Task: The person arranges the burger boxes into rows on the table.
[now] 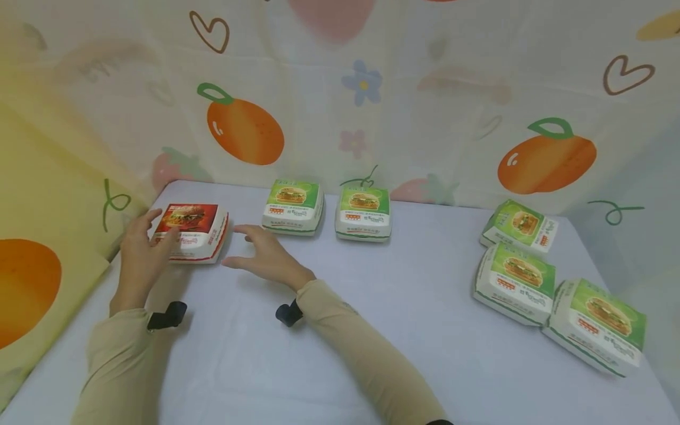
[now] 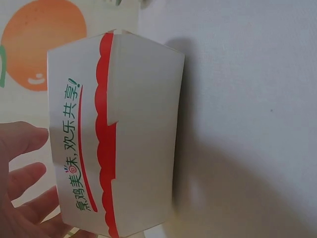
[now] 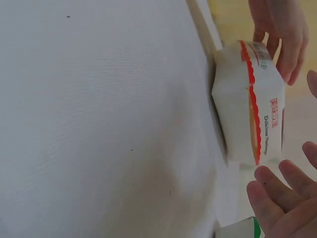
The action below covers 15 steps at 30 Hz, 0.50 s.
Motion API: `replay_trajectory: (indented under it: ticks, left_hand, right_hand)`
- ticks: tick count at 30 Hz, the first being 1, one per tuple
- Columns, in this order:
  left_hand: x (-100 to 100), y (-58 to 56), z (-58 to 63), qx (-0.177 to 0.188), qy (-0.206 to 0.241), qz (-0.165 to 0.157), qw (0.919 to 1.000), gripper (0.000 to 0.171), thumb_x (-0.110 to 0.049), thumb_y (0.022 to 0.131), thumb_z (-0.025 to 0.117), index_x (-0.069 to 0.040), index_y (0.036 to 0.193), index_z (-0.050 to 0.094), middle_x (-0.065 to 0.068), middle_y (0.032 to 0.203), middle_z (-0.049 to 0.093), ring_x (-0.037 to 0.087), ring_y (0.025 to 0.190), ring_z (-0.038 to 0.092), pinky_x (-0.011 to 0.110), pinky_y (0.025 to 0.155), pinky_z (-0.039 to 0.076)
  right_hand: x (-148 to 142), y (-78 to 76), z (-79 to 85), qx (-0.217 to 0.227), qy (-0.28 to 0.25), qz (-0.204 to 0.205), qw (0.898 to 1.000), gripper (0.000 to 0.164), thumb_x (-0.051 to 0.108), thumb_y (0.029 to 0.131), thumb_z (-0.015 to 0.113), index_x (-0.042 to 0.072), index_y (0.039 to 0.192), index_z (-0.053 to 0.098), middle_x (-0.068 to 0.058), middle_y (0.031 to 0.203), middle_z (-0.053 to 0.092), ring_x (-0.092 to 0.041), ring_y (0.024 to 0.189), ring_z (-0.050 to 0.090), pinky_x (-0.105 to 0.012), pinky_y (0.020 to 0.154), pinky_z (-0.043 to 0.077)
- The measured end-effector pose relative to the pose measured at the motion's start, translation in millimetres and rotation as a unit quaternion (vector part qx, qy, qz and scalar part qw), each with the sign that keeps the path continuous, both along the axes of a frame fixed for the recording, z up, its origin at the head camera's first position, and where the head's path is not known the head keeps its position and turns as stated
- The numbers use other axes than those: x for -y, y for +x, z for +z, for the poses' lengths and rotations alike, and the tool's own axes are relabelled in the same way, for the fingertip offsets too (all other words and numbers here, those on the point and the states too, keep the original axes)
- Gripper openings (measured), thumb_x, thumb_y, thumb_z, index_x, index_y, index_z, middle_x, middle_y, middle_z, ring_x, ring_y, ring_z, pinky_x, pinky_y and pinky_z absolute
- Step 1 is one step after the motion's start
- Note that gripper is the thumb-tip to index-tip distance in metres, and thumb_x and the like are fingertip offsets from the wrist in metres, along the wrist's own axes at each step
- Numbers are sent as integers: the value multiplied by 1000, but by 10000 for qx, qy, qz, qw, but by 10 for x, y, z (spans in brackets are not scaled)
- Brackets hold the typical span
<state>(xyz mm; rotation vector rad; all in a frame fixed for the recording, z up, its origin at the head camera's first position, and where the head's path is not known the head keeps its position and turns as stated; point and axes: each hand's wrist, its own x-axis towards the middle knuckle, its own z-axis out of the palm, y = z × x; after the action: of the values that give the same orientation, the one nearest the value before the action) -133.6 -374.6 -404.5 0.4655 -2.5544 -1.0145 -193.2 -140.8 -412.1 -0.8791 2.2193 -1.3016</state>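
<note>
A white burger box with a red printed lid [image 1: 195, 221] sits closed at the far left of the table. My left hand [image 1: 139, 251] is at its left side, the thumb passing over the near left corner. In the left wrist view the loosely spread fingers [image 2: 27, 178] lie along the lid edge of the box [image 2: 143, 129]. My right hand [image 1: 268, 257] hovers just right of the box, thumb and fingers spread apart with a gap to its side. The right wrist view shows those fingers [image 3: 270, 191] short of the box [image 3: 237, 104], holding nothing.
Two green-lidded burger boxes, one [image 1: 293, 206] nearer my right hand and another [image 1: 363, 213] beside it, stand at the back middle. Three more green boxes [image 1: 515, 283] line the right side. A fruit-patterned curtain [image 1: 319, 106] closes off the back of the white table [image 1: 255, 366].
</note>
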Motion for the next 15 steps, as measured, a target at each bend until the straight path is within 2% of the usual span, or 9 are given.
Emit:
replay_trajectory:
  ticks: [5,8,12,15]
  left_hand:
    - [40,6,-28,427,131,-80,9990,63,-28,101,52,-2,153,31,33,150,34,50,132,37,64,100,37]
    - [60,7,-44,683,252,-153,9972,67,-34,101,50,-1,155,25,32,155,30,49,136,36,65,105,37]
    - [73,13,-51,796,194,-255,9963,68,-38,101,49,0,154,28,31,154,32,50,137,38,63,107,39]
    - [73,27,-54,734,130,-327,9967,66,-38,101,52,1,151,35,32,150,37,50,134,42,61,105,41]
  right_hand:
    - [108,-15,-1,53,356,122,9993,74,43,90,71,21,153,38,5,155,41,-17,137,47,-27,108,46]
    - [143,-9,4,145,418,203,9988,75,43,90,70,23,153,36,5,157,38,-17,138,47,-28,109,45]
    - [159,6,-12,267,385,237,9986,77,41,90,72,23,154,34,4,160,35,-18,139,47,-28,109,46]
    - [163,13,-34,295,315,219,9988,78,40,89,73,23,154,34,2,160,34,-19,138,48,-28,107,48]
